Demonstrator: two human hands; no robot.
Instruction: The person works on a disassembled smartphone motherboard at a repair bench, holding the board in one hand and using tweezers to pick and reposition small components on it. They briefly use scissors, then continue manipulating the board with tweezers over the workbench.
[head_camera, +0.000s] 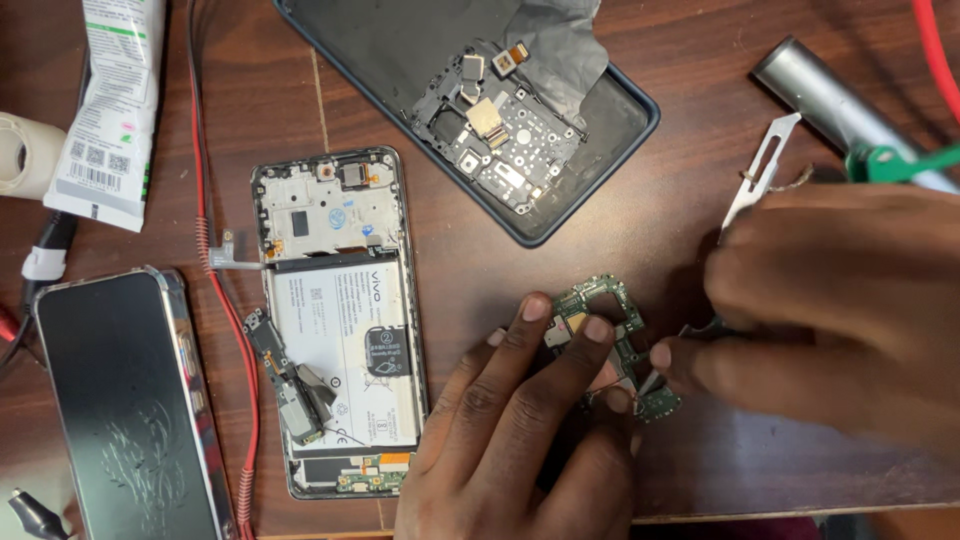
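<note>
Pressing fingers of the left hand (520, 420) pinned the green circuit board (610, 340) to the counter (700, 460) while the right hand (830, 310) pinched tweezers (690, 330), which risked gouging it if they slipped

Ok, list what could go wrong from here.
1. The tweezers in the right hand might slip and scratch parts on the green circuit board, pinned only by left hand fingertips.
2. The board lies near the table edge and could slide off.
</note>
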